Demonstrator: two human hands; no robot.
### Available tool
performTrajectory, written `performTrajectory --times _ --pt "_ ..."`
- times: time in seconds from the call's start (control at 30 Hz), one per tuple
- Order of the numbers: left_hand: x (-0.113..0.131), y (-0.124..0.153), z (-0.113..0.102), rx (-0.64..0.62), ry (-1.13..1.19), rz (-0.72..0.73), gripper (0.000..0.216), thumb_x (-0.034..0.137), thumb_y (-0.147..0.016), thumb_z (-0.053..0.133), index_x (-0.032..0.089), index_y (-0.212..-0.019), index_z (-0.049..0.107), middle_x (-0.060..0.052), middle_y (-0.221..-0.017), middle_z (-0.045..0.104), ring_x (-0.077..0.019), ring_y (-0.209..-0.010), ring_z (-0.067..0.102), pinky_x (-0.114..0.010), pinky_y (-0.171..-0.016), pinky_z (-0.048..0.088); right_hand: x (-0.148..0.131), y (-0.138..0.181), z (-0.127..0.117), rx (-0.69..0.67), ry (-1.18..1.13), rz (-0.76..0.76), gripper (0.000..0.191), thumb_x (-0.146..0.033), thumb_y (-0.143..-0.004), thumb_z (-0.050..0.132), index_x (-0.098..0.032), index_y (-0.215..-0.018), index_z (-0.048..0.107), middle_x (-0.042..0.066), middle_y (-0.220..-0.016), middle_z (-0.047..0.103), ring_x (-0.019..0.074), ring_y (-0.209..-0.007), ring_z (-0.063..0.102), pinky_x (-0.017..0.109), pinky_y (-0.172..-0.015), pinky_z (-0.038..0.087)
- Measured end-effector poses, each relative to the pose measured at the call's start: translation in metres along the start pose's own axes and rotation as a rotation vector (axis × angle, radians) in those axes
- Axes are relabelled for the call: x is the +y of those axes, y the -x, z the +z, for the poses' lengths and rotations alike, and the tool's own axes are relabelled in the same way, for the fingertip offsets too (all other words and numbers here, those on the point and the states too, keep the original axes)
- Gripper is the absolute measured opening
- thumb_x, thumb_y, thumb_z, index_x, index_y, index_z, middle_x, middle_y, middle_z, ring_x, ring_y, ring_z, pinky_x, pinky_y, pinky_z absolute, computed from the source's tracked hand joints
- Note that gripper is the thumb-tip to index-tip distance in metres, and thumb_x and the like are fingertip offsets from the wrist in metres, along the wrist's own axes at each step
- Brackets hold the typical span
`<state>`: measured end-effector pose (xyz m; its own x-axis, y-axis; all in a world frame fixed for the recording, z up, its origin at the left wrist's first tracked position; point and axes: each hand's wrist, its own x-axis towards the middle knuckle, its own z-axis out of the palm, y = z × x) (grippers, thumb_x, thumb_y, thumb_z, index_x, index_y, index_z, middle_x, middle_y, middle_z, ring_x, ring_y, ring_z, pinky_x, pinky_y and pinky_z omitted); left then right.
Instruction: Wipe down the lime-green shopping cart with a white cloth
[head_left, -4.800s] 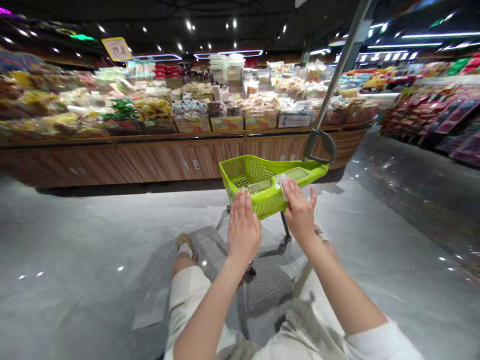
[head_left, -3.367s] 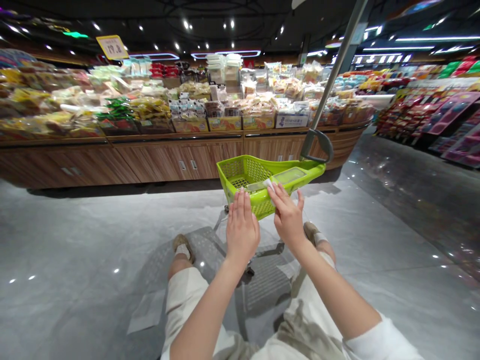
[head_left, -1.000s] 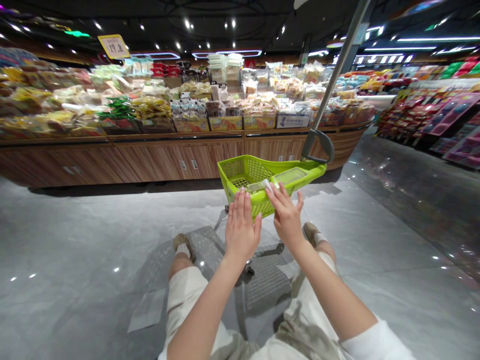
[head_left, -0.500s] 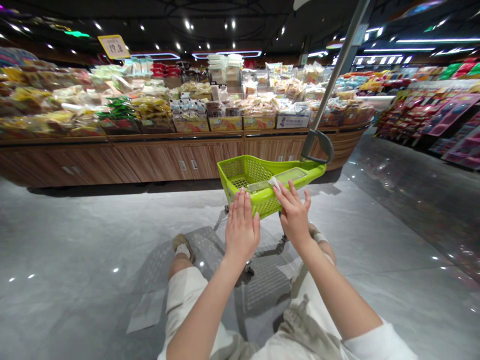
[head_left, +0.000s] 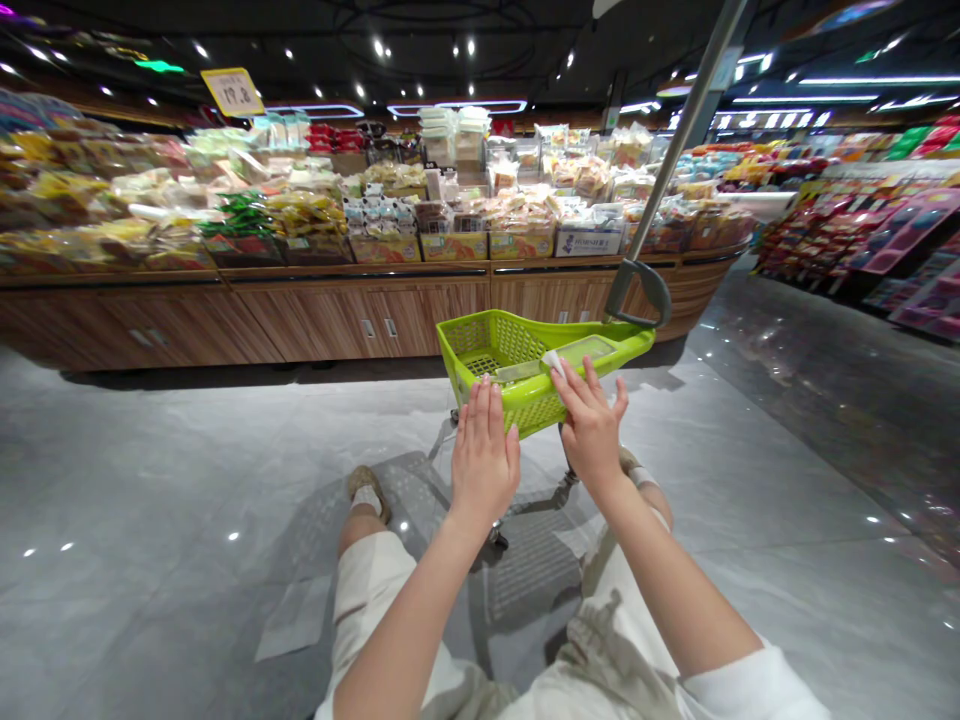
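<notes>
A lime-green shopping basket cart (head_left: 517, 345) stands in front of me on a grey floor, with a grey handle pole (head_left: 679, 150) rising to the upper right. My left hand (head_left: 485, 455) lies flat with straight fingers against the basket's near rim. My right hand (head_left: 592, 425) presses a small white wipe (head_left: 553, 362) onto the rim beside it, fingers spread. My legs in light shorts show below.
A long wooden display counter (head_left: 360, 310) piled with packaged snacks runs across the back. A yellow price sign (head_left: 232, 92) hangs above it. Shelves of red and pink goods (head_left: 862, 230) line the right aisle. Glossy grey floor (head_left: 150, 480) spreads around the cart.
My right hand slid the white wipe back and forth along the basket's rim, now slightly rightward again. My left hand stayed flat against the rim.
</notes>
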<state>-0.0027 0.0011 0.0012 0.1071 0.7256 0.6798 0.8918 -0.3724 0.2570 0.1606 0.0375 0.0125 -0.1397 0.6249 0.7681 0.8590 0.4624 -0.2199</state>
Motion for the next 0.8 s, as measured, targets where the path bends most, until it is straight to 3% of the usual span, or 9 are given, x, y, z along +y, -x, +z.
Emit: performTrajectory --times 0.13,0.2,0.3,0.47,0.57,0.67,0.8 --pt "0.002 -0.001 0.004 0.003 0.006 -0.004 0.064 0.023 -0.099 0.034 0.016 -0.157 0.009 -0.017 -0.162 0.029 -0.0244 -0.152 0.018 -0.050 -0.120 0.030 -0.040 0.007 0.009 -0.066 -0.089 -0.124 0.065 -0.003 -0.086 0.038 -0.027 -0.146 0.043 0.006 -0.150 0.049 0.0181 -0.143 0.040 0.050 -0.121 0.004" --pt "0.000 -0.001 0.003 0.000 -0.006 0.000 0.064 0.021 -0.098 0.034 0.015 -0.157 0.010 -0.016 -0.162 0.029 -0.0239 -0.152 0.019 -0.049 -0.121 0.029 -0.044 0.008 0.010 -0.090 -0.113 -0.182 0.063 -0.003 -0.088 0.037 -0.027 -0.146 0.043 0.007 -0.150 0.050 0.0166 -0.141 0.042 0.047 -0.121 0.003" --pt "-0.004 -0.001 -0.001 -0.011 -0.025 0.011 0.062 0.023 -0.099 0.034 0.015 -0.157 0.011 -0.016 -0.162 0.028 -0.0233 -0.152 0.018 -0.049 -0.121 0.029 -0.022 0.005 0.006 -0.090 -0.099 -0.196 0.068 0.000 -0.084 0.036 -0.027 -0.146 0.043 0.006 -0.147 0.053 0.0170 -0.140 0.043 0.048 -0.121 0.001" --pt "-0.003 -0.001 -0.003 -0.017 -0.025 0.012 0.061 0.025 -0.100 0.033 0.014 -0.156 0.011 -0.016 -0.162 0.027 -0.0226 -0.153 0.017 -0.048 -0.121 0.029 0.019 -0.005 -0.004 -0.006 0.000 -0.069 0.073 0.002 -0.075 0.037 -0.028 -0.141 0.049 0.006 -0.147 0.053 0.0208 -0.141 0.042 0.055 -0.118 0.001" --pt "-0.001 -0.001 -0.002 -0.024 -0.028 0.005 0.062 0.025 -0.100 0.034 0.012 -0.156 0.012 -0.016 -0.163 0.026 -0.0229 -0.153 0.015 -0.048 -0.121 0.028 0.016 -0.010 -0.007 -0.019 0.018 -0.060 0.068 -0.001 -0.075 0.038 -0.025 -0.137 0.053 0.010 -0.154 0.043 0.0220 -0.141 0.043 0.056 -0.117 0.003" --pt "-0.001 -0.001 -0.002 -0.025 -0.032 0.008 0.062 0.025 -0.100 0.034 0.013 -0.156 0.010 -0.016 -0.162 0.027 -0.0230 -0.153 0.016 -0.049 -0.121 0.029 0.009 -0.014 -0.011 -0.091 0.004 -0.115 0.066 -0.003 -0.075 0.040 -0.025 -0.135 0.053 0.009 -0.151 0.048 0.0219 -0.137 0.048 0.055 -0.117 0.003" --pt "-0.003 0.001 -0.005 -0.019 -0.038 0.008 0.063 0.025 -0.100 0.034 0.014 -0.157 0.009 -0.016 -0.162 0.027 -0.0225 -0.153 0.016 -0.049 -0.121 0.029 0.014 -0.020 -0.019 -0.186 0.012 -0.153 0.076 -0.002 -0.072 0.042 -0.025 -0.145 0.044 0.009 -0.149 0.050 0.0216 -0.134 0.050 0.051 -0.117 0.006"
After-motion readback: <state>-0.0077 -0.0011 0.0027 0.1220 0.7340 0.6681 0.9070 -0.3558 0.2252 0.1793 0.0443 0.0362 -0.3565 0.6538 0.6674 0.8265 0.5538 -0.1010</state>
